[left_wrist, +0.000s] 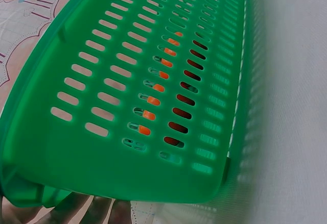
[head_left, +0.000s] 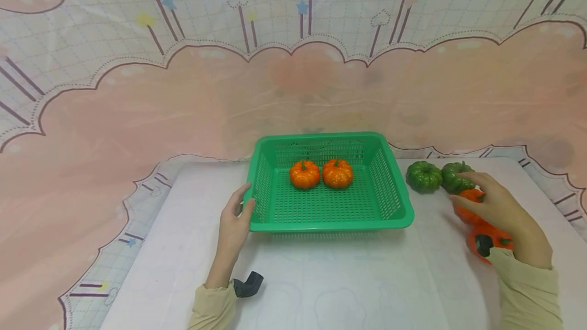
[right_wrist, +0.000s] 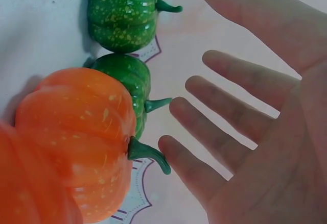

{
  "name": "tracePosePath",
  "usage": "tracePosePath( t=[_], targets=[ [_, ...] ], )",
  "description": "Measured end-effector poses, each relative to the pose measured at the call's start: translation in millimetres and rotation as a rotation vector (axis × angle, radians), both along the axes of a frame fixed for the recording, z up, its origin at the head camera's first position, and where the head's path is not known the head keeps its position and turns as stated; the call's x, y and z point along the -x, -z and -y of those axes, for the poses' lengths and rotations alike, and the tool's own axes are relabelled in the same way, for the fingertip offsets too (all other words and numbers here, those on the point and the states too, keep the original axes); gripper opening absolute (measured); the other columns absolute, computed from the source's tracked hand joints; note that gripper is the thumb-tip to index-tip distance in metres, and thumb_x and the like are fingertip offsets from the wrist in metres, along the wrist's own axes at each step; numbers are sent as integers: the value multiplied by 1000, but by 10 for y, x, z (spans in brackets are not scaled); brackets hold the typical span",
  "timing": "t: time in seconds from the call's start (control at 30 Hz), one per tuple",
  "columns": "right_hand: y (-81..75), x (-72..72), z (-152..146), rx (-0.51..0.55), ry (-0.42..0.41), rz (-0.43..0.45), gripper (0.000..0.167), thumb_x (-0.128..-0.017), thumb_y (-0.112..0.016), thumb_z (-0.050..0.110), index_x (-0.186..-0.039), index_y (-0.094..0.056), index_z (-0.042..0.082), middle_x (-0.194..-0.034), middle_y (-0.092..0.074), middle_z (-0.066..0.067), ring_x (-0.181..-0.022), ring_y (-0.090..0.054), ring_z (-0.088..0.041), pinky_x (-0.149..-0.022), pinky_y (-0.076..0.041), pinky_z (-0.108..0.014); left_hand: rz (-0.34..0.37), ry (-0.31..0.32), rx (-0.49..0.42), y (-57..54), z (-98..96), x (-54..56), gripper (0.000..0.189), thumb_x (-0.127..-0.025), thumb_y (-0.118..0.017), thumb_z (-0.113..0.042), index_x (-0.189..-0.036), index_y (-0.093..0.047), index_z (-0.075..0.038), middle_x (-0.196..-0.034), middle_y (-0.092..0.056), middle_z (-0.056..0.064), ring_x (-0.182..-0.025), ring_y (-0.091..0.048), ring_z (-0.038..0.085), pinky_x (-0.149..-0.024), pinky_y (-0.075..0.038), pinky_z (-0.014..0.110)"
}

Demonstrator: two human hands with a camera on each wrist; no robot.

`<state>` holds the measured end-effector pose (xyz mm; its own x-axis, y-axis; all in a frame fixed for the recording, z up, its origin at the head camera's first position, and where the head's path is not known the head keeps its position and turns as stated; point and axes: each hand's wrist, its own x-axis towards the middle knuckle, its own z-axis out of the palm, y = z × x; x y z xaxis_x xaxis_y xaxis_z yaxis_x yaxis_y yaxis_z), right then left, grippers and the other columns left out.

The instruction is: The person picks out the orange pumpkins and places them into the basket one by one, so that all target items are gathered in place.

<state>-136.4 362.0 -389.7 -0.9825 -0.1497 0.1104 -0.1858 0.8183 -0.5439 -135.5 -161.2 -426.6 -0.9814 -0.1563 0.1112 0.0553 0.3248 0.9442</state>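
Observation:
A green plastic basket [head_left: 330, 225] with slotted walls stands on the table, two orange mini pumpkins [head_left: 304, 174] inside it. My left hand [head_left: 235, 220] holds the basket's left rim, thumb and fingers at the edge; in the left wrist view its fingers [left_wrist: 97, 211] show just past the rim, partly hidden. On the right, my right hand [head_left: 492, 205] hovers over a group of pumpkins with fingers spread and nothing in its grasp. Under and beside it lie two green pumpkins [head_left: 424, 176] and two orange pumpkins [right_wrist: 82, 137], partly covered by the hand and wrist.
A white table [head_left: 321, 279] carries everything. Behind it hangs a patterned pink and white cloth [head_left: 206, 101], which also runs down the left side. Dark wrist devices [head_left: 248, 285] sit at the cuffs of both sleeves.

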Motion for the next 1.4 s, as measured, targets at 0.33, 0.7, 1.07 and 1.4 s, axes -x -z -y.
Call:
tracePosePath(
  t=[0.33, 0.7, 1.07, 1.4],
  targets=[
    [-2, -25, -45, 16, 29, 30, 64, -91, -73, 27, -140, -44, -4, -143, -37, -35, -125, -34, -58, -95, -31, -76, -21, 11, -3, 4, -3, 5, 44, -104, -51, -20, -147, -46, -14, -154, -42, 13, -133, -50, 37, -101, -50, 53],
    [0, -25, -115, 18, 33, 57, 68, -92, -73, 24, -141, -39, -8, -143, -32, -40, -128, -27, -62, -99, -24, -79, -14, 29, -24, -15, 11, -3, 44, -104, -52, -23, -147, -47, -15, -155, -42, 11, -135, -48, 37, -104, -48, 53],
    [76, -7, -191, -14, 35, 96, 66, -92, -72, 24, -138, -40, -12, -139, -31, -44, -125, -27, -62, -97, -27, -78, -4, 23, -21, -32, 9, -15, 44, -104, -52, -23, -147, -47, -16, -155, -42, 11, -135, -48, 36, -105, -48, 52],
    [104, 9, -232, -63, 43, 174, 70, -92, -71, 29, -136, -40, -17, -135, -34, -45, -122, -31, -60, -97, -31, -75, 4, 22, -21, -39, 5, -11, 43, -105, -51, -22, -147, -46, -16, -154, -43, 10, -134, -49, 35, -103, -49, 52]
  ],
)
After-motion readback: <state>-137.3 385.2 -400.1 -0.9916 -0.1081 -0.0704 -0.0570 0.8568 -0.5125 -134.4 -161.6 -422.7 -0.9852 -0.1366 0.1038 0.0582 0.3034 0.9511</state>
